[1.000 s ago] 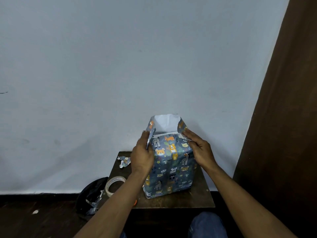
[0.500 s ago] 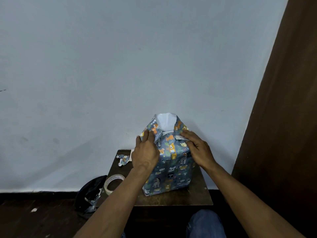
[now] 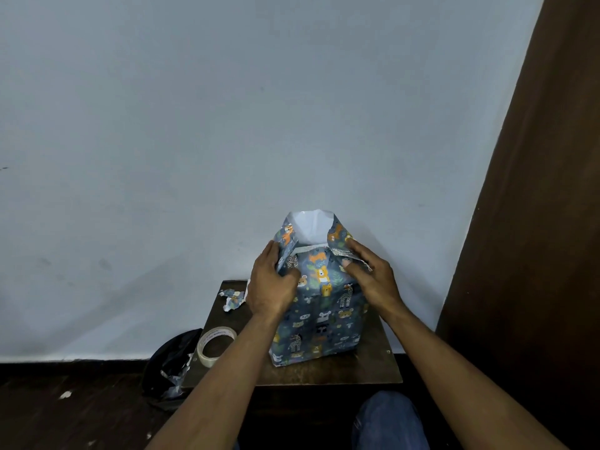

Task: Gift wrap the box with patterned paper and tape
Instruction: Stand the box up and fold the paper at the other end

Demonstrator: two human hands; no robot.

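A box [image 3: 319,315] wrapped in blue animal-patterned paper stands upright on a small dark wooden table [image 3: 324,371]. Its top end is unsealed: the far flap [image 3: 308,227] stands up showing its white inside. My left hand [image 3: 271,284] grips the top left corner, fingers pressing the left side flap inward and thumb on the front face. My right hand [image 3: 370,274] pinches the right side flap between thumb and fingers and folds it inward. A roll of clear tape [image 3: 216,345] lies on the table's left front, beside my left forearm.
A crumpled scrap of patterned paper [image 3: 233,298] lies at the table's back left. A black bag [image 3: 172,365] with paper scraps sits on the dark floor left of the table. A plain wall is behind; a brown wooden panel [image 3: 526,222] stands at the right.
Both hands pushed the side flaps inward over the top, narrowing the opening. The far flap now stands less wide. The box stayed in place.
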